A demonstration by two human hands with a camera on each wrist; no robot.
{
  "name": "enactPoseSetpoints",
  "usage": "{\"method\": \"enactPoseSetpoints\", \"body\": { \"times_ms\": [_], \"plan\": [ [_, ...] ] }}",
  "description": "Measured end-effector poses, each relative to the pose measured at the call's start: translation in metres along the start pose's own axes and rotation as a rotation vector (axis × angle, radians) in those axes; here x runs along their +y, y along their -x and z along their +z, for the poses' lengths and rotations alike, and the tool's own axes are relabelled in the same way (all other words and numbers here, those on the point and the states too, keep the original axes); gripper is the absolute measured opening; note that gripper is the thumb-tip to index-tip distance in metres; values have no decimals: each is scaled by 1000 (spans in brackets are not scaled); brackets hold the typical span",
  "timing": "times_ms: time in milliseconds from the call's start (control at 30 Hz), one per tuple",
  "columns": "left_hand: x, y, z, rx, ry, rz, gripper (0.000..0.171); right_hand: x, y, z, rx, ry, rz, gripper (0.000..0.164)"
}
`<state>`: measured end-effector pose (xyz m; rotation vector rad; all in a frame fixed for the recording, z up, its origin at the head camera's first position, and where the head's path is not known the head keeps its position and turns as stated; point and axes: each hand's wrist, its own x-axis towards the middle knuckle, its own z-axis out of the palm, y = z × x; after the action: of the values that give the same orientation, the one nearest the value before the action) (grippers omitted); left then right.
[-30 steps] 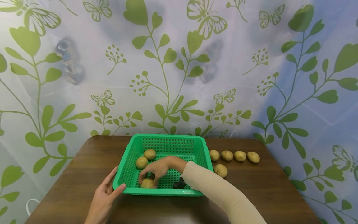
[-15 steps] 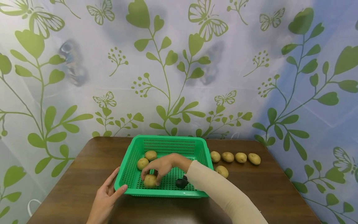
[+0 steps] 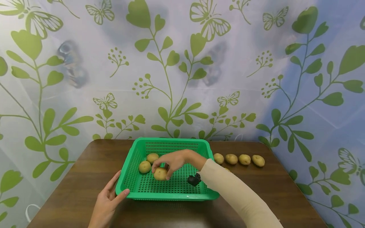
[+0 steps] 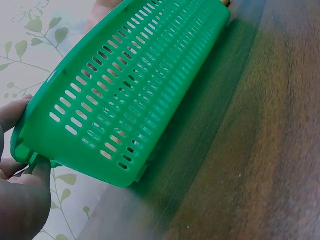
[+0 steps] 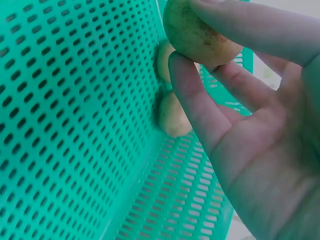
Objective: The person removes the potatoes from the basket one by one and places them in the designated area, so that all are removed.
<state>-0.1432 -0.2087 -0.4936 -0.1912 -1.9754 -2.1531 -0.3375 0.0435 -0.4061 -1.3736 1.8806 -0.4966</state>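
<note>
In the head view, a green slotted plastic basket (image 3: pixel 171 196) stands on the table. My left hand (image 3: pixel 106 201) grips its front left corner, with the thumb over the rim; the left wrist view shows fingers (image 4: pixel 40 175) under that rim. Inside the basket, my right hand (image 3: pixel 176 160) holds a potato (image 3: pixel 160 174) between thumb and fingertips. The right wrist view shows this potato (image 5: pixel 200 37) raised off the perforated floor. Two more potatoes, one nearer (image 3: pixel 144 167) and one farther back (image 3: pixel 152 157), lie by the basket's left wall.
Right of the basket, several potatoes (image 3: pixel 231 159) form a row on the brown wooden table (image 3: pixel 77 177). Another potato (image 3: pixel 227 170) is mostly hidden by the right sleeve (image 3: pixel 225 186). A leaf-patterned curtain (image 3: pixel 182 79) hangs behind the table.
My right hand has lifted the potato from the basket's front left and moved it back and to the right. My left hand keeps its grip on the corner.
</note>
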Motion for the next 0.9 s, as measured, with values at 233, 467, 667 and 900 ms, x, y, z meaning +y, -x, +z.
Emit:
{"method": "enactPoseSetpoints", "body": {
  "times_ms": [233,467,667,900],
  "plan": [
    [-1,1,-1,0,7,10,72,1,16,-3,13,-34,49,54],
    [0,0,-2,-13,-8,-13,73,0,25,-5,19,-37,55,53],
    [-1,-1,-1,-11,-10,-22,73,0,37,-5,43,-52,58,53],
    [-1,0,-2,-7,-12,-11,72,5,53,-7,80,-86,82,52]
  ]
}}
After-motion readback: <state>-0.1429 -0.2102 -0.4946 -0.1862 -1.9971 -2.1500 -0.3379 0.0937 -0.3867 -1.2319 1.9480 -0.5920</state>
